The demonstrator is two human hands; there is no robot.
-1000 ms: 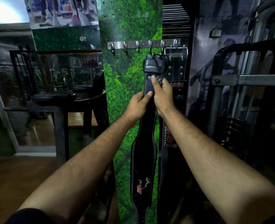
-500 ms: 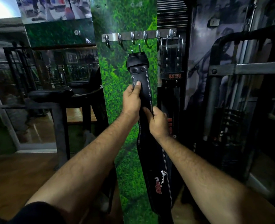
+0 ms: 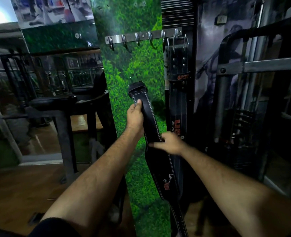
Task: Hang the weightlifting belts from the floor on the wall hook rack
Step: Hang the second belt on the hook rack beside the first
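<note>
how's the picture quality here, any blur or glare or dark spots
Head view: the right hand is motion-blurred on the held belt; the left hand looks sharper; a window glare blows out the top left corner; the right side by the hanging belt is dim; wide-angle bending tilts the edges.

Steel hook rack (image 3: pixel 142 35) on green panel (image 3: pixel 138 69); USI belt (image 3: pixel 178 65) hangs rightmost hook.

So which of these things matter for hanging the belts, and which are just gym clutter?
Part of the job:
- black belt, gripped by the left hand and right hand
- hook rack
- USI belt, already hanging from the rack's right end

Just around:
- padded bench
- dark machine frame
- green grass-print panel
</note>
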